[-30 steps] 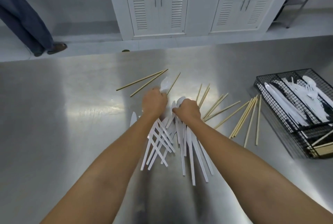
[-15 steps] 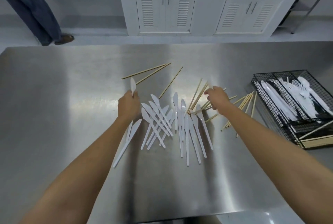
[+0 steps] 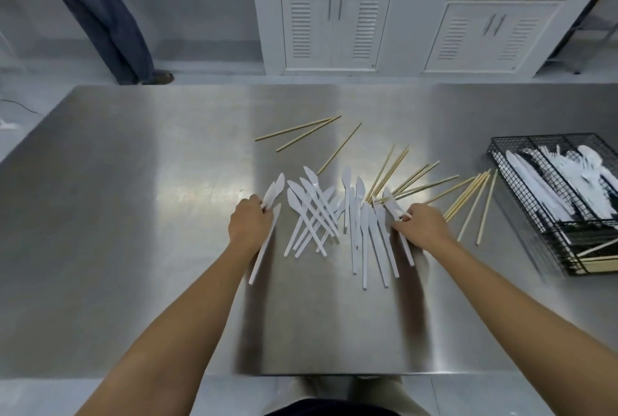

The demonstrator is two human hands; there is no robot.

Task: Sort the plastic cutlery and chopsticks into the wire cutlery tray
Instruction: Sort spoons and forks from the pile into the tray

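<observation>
Left hand (image 3: pixel 250 225) is curled around a couple of white plastic knives (image 3: pixel 271 195) at the left edge of the pile, blades poking out past the knuckles and one long handle trailing back along the wrist. Right hand (image 3: pixel 422 227) has its fingers bent down onto the right edge of the pile, where a knife and a chopstick or two cross; looks like a pinch, but I can't tell exactly which piece it's got.

Between the hands there's a fan of loose knives (image 3: pixel 321 211) on the steel surface (image 3: pixel 133 215), lots of them overlapping. The bamboo chopsticks (image 3: pixel 468 196) are scattered behind and off to the right, with a few more further back (image 3: pixel 301 129). The wire cutlery tray (image 3: pixel 501 161) sits at the far right edge, already holding knives, forks and spoons in its lanes, and some chopsticks in the near compartment.

What I'd worry about: everything's crossed over everything, so lifting one knife could drag a chopstick along and land it in the wrong lane. That slick steel also lets stuff skate off the near edge if the pile gets swept. And thin plastic handles could slip from a loose bunch on the way over.
</observation>
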